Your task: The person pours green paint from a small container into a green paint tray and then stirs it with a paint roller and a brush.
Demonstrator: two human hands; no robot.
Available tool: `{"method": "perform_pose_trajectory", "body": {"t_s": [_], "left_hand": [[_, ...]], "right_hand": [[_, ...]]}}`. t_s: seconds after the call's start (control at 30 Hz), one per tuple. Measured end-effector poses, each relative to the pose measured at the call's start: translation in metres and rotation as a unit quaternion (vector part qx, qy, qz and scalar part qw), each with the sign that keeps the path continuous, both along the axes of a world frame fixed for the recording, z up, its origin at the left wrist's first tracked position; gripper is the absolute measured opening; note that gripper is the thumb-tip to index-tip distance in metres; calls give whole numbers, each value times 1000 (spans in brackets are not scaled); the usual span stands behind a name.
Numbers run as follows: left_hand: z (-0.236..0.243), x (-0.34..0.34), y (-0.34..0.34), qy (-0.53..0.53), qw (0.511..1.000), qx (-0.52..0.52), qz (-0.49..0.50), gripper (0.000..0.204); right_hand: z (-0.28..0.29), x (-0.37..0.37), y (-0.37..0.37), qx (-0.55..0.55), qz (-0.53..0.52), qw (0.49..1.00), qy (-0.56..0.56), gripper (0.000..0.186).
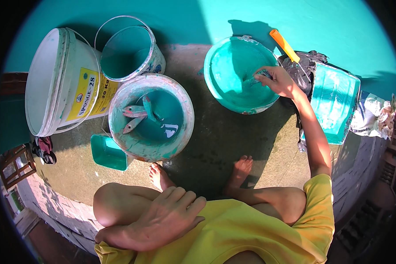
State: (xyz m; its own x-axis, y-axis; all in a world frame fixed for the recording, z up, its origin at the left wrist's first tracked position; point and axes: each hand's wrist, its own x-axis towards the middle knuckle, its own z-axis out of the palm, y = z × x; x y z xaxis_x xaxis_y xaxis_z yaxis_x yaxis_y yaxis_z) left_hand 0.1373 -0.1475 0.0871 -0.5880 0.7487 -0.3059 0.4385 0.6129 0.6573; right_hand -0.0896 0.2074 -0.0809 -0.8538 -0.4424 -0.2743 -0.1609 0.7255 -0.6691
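Note:
My right hand [268, 80] is pinched on a small dark, paint-smeared thing I cannot make out, over a wide round tub [224, 66] coated in turquoise paint. My left hand [174, 215] rests by my bent left leg, fingers loosely curved and a little apart, with nothing visible in it. Left of centre stands a paint-crusted bucket [182, 119] holding turquoise liquid and several smeared tools [134, 112]. Beside the round tub, a yellow-handled paint roller [284, 44] leans at black plastic [297, 72], next to a turquoise-coated tray [334, 105].
A large white bucket [46, 83] with a yellow label and a handled pail [125, 53] stand at back left. A small square container [105, 152], sandals [44, 149] and a crumpled white sack [374, 114] lie around. A turquoise wall [171, 20] bounds the back.

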Motion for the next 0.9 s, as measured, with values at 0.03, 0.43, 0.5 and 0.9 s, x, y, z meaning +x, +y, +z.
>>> {"method": "perform_pose_trajectory", "body": {"t_s": [0.03, 0.43, 0.5, 0.9], "left_hand": [[0, 1, 0, 1, 1000, -2, 1, 38], [0, 1, 1, 1, 1000, -20, 4, 39], [1, 0, 0, 1, 1000, -22, 5, 39], [0, 2, 0, 40, 999, -35, 0, 36]], "right_hand": [[-6, 0, 0, -39, -20, 999, -23, 31], [32, -6, -5, -12, -10, 969, 245, 22], [21, -12, -1, 4, 64, 935, 349, 21], [15, 7, 6, 17, -75, 995, -62, 31]]}}
